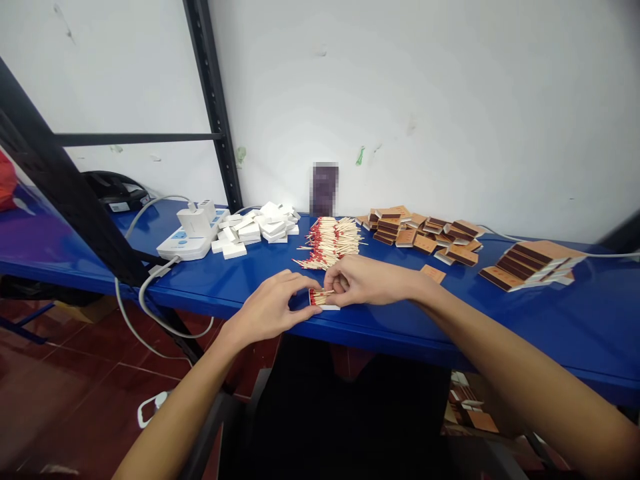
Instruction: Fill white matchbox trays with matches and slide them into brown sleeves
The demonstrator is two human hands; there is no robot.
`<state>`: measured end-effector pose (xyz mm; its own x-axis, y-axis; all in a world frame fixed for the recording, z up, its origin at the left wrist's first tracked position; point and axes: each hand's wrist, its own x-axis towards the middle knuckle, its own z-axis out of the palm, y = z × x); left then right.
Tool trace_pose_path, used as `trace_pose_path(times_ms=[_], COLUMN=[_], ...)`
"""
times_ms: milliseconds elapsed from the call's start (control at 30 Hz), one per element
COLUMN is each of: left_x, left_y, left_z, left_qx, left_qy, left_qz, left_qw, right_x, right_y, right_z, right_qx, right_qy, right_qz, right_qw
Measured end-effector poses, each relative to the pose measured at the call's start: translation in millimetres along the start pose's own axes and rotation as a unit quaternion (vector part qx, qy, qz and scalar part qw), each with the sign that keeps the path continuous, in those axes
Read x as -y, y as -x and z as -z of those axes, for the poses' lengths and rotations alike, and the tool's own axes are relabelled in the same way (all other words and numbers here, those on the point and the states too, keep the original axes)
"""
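Note:
A small white matchbox tray (323,301) with red-tipped matches in it sits near the front edge of the blue table (575,320). My left hand (273,307) pinches its left end with curled fingers. My right hand (363,280) is closed over its right side, fingers pressing on the matches. Just behind my hands lies a loose pile of matches (331,241).
A heap of empty white trays (257,228) lies at the back left beside a white power strip (193,237) with a cable. Brown matchbox sleeves (425,233) are scattered at the back right, and a neat stack of matchboxes (533,263) lies farther right. A black rack post (213,100) stands at the wall.

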<state>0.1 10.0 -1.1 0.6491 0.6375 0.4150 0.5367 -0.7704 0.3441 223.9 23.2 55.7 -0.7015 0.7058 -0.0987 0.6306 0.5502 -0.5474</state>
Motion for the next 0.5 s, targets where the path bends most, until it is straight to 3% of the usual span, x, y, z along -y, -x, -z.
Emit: trace_pose_path(times_ms=[333, 500], left_x=[0, -1], left_y=[1, 1], left_z=[0.2, 1.1], left_qx=[0.009, 0.013], left_qy=[0.010, -0.008], left_qz=[-0.026, -0.036], left_qw=[1.000, 0.999], right_x=[-6, -15], right_y=[12, 17], right_z=[7, 6], right_qx=[-0.040, -0.020], right_qy=[-0.012, -0.040], right_qz=[0.001, -0.011], right_qw=[0.999, 0.999])
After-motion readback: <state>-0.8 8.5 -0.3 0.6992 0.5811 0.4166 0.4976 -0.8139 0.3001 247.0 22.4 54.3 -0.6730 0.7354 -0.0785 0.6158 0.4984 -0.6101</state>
